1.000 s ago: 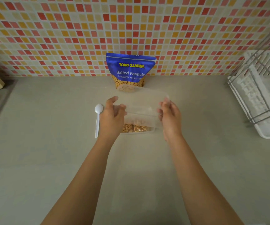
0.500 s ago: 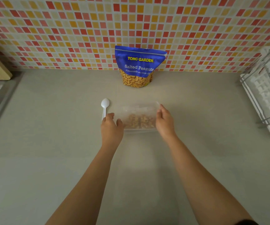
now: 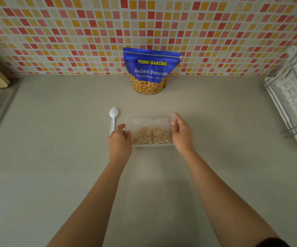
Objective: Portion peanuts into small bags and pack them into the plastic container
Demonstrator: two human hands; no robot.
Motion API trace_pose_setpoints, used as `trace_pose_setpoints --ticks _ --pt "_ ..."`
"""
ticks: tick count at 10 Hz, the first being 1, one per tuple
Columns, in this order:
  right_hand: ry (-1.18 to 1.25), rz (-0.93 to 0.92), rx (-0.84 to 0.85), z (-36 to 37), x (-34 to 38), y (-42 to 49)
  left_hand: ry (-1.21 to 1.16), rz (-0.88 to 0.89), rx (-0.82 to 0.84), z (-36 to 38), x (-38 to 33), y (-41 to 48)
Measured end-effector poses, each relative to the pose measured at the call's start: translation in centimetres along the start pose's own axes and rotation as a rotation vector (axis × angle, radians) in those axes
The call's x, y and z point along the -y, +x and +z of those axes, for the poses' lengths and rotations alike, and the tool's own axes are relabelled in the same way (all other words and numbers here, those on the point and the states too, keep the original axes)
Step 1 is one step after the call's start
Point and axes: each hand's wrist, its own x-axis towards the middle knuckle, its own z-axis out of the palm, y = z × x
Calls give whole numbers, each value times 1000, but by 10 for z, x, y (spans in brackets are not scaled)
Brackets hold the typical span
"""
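Box: clear plastic container [image 3: 150, 130] on the grey counter [image 3: 54, 157], small bags of peanuts [image 3: 152, 135] inside
Left hand [image 3: 120, 141]: on the box's left side
Right hand [image 3: 181, 133]: fingers on the box's right side
Spoon: white spoon [image 3: 113, 118] just left of the box
Peanut bag: blue bag [image 3: 151, 70] stands by the tiled wall [image 3: 72, 32]

Colours on the counter
Blue peanut bag [image 3: 152, 68] with yellow lettering; white spoon [image 3: 113, 118]; grey counter [image 3: 54, 157]; red, orange, cream mosaic wall [image 3: 72, 32].
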Motion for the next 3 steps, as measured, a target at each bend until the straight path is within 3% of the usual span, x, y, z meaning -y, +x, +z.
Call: trace_pose_setpoints --ticks 3 --pt "46 -12 -10 -2 6 3 3 57 -1 1 -4 0"
